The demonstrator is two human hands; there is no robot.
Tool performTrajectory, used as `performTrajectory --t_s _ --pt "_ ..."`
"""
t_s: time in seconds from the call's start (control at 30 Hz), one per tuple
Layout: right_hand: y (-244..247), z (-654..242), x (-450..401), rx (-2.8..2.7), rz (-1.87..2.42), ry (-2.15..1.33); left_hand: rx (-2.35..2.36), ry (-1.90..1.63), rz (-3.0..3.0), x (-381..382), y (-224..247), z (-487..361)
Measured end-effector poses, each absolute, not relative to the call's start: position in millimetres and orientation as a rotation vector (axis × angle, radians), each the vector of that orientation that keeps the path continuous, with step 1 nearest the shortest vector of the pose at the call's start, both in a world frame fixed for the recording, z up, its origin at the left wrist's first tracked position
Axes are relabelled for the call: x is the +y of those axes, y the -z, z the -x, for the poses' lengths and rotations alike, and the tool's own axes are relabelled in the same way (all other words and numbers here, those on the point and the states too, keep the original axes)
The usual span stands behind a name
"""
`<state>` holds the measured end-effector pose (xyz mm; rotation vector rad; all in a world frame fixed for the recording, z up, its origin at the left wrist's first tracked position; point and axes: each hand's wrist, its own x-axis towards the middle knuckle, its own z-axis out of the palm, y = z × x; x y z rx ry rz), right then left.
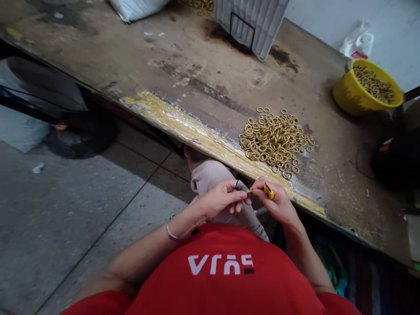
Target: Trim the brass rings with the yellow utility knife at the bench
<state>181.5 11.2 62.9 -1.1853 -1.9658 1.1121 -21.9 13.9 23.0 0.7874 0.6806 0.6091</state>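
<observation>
My left hand (225,199) is closed in a pinch on a small brass-coloured ring (249,192), seen nearly edge-on and partly hidden by the fingers. Grey wrapping covers one of its fingers. My right hand (277,203) is closed around a small yellow-handled knife (269,191) with a short dark tip, and its thumb and finger meet the same ring from the other side. Both hands are over my lap, close to the table's edge. Just beyond them, a loose pile of brass-coloured rings (277,138) lies on the worn table (138,57).
Yellow tape (197,135) covers part of the table's front edge. A yellow bucket (351,94) full of rings stands at the right. Toward the back are a grey ribbed panel (249,22), a white sack (139,8) and more rings (201,5).
</observation>
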Motion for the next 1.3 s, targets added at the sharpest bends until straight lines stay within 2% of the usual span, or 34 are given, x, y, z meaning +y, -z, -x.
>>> performTrajectory --t_s 0.27,0.57,0.77,0.97,1.13,1.2,1.3 --pt "-53.1 -170.4 -10.2 -2.164 1.450 -0.619 0.797 -0.749 -0.733 2.3 -24.4 18.8" --pt "-46.6 -167.1 -12.6 -2.454 1.695 -0.326 0.938 -0.769 -1.148 6.0 -39.6 19.6" --pt "-29.0 -200.8 8.1 -2.217 2.072 -0.021 0.832 -0.653 -1.256 -1.2 -58.2 27.0" --pt "-21.5 -224.3 34.4 -2.125 2.139 0.056 1.055 -0.739 -1.285 5.0 -29.1 27.1" --pt "-21.8 -225.1 41.7 -1.991 2.060 -0.156 1.193 -0.727 -1.513 5.7 -15.7 29.9" --pt "-25.1 -220.0 37.6 -1.828 1.939 -0.504 1.217 -0.767 -1.573 3.6 -15.3 29.7" --pt "-30.9 -204.0 27.0 -1.414 1.716 -1.279 1.169 -0.871 -1.628 1.1 -13.5 27.1"
